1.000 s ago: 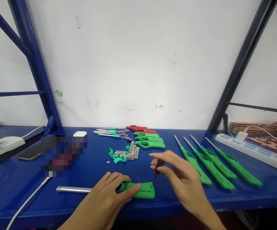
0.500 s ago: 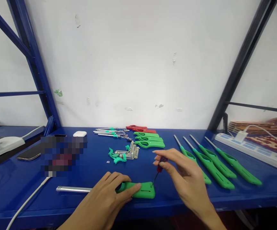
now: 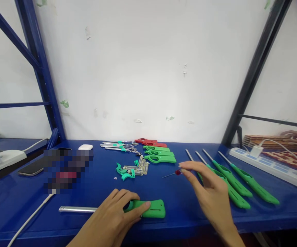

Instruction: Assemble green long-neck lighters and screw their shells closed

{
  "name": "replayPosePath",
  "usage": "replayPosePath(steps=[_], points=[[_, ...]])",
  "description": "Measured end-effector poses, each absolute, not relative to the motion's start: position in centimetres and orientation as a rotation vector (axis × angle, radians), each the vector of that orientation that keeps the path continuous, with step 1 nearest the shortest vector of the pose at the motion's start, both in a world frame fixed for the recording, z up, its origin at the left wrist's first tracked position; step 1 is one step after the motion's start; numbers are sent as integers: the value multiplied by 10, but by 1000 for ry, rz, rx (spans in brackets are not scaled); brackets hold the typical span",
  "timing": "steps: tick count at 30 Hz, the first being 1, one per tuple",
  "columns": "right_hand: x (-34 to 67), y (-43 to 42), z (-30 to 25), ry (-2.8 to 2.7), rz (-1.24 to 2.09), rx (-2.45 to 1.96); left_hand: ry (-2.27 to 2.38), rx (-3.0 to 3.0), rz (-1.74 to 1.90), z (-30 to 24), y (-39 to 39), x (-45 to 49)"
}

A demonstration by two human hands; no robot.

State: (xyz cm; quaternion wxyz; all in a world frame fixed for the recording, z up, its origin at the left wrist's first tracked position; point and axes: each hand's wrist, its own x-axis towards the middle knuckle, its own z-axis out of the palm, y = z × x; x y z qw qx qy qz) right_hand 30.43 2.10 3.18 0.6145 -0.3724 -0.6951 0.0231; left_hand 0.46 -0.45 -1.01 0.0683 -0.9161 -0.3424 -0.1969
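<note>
While the left hand [image 3: 116, 211] clasps the green lighter [image 3: 155, 208] against the table [image 3: 184, 209], thumb across its handle and fingers over its middle, the right hand [image 3: 212, 190] pinches the small screwdriver [image 3: 178, 172] between thumb and fingertips. The lighter lies directly under the left palm, its metal tube poking out to the left of that grip and the butt of its handle to the right. The screwdriver's thin steel shaft points leftward from the right fingertips, clear of the lighter and beyond its butt. The handle is plastic, round-cornered, with a long dark slot and a small hole near its end; the tube is a slim, shiny cylinder. The screwdriver's grip is red and looks glossy. Beyond the left hand lie curved teal clips [image 3: 125, 174], clear oblong tanks [image 3: 139, 168] and, farther off, straight silvery rods [image 3: 116, 145] trailing thin wires. Flat, looped shells [image 3: 160, 159], green and red, sit beyond the tanks. Just right of the right hand, more lighters [image 3: 256, 185] slant across the smooth blue tabletop.
</note>
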Motion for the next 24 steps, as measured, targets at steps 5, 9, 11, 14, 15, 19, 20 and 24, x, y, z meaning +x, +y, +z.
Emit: replayPosePath(steps=[5, 9, 11, 14, 15, 19, 20, 24], points=[[304, 29, 9, -1751, 53, -972, -1053, -2750, -577, -14, -4, 5], [302, 35, -1, -1871, 82, -1090, -1048, -2755, -584, -16, -3, 4], [303, 37, -3, -1920, 90, -1127, -1045, -2747, -581, -17, -3, 3], [302, 30, 1, -1977, 93, -1130, -1039, -2732, -575, -15, -3, 4], [300, 25, 3, -2011, 104, -1109, -1034, -2733, -564, -13, -3, 5], [282, 3, 13, -2278, 314, -972, -1002, -2756, -567, -6, -6, 8], [278, 0, 15, -2331, 371, -946, -997, -2760, -603, -6, -6, 8], [281, -4, 19, -2384, 493, -928, -1021, -2703, -813, -8, -8, 9]])
